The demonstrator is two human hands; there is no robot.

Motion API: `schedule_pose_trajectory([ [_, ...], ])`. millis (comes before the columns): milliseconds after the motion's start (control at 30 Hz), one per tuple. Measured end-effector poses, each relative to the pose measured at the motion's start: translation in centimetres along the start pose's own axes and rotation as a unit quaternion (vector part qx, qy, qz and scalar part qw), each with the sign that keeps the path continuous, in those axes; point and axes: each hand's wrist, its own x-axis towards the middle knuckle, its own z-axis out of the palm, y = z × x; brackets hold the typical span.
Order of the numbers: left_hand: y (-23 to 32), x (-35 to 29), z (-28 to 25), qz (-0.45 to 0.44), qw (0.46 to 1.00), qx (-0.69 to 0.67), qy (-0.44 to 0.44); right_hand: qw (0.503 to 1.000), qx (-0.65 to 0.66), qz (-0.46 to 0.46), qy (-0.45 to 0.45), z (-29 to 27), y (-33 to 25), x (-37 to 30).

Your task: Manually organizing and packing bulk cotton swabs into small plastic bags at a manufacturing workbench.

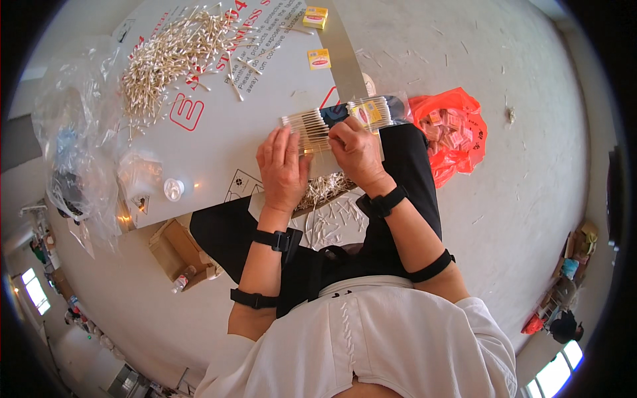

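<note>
At the desk (219, 151), swabs (309, 127) are seemingly being aligned; left hand (283, 169) is loosely opened, right hand (360, 158) curled, its pinch unclear. Light touch seems needed next.

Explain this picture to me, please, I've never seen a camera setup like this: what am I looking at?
There's no machine here, just a person's two bare hands. The camera sits on the person's head, looking down; its wide lens bends straight edges. The left hand is at the left end of a row of swabs. The right hand has its fingers bent beside that row; whether it holds anything, I can't tell. On the table lie a loose pile of swabs, two small yellow boxes and a white cup. Off to the right is a red bag with small things inside.
</note>
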Motion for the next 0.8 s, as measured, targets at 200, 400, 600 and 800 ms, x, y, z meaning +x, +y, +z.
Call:
schedule_pose_trajectory([
  [200,1.4,0.1,-0.6,0.047,0.982,0.047,-0.177,0.993,0.081,0.036,0.073,0.1,0.4,0.1],
  [400,1.6,0.6,0.0,0.008,0.987,0.01,-0.158,0.97,0.201,0.103,0.089,0.6,-0.2,-0.4],
  [600,-1.0,3.2,1.6,-0.103,0.949,-0.288,0.073,0.931,0.349,0.057,0.089,2.5,-0.5,0.7],
  [800,-0.3,4.5,3.4,-0.178,0.846,-0.481,0.147,0.941,0.315,0.037,0.114,4.2,-0.4,1.8],
])
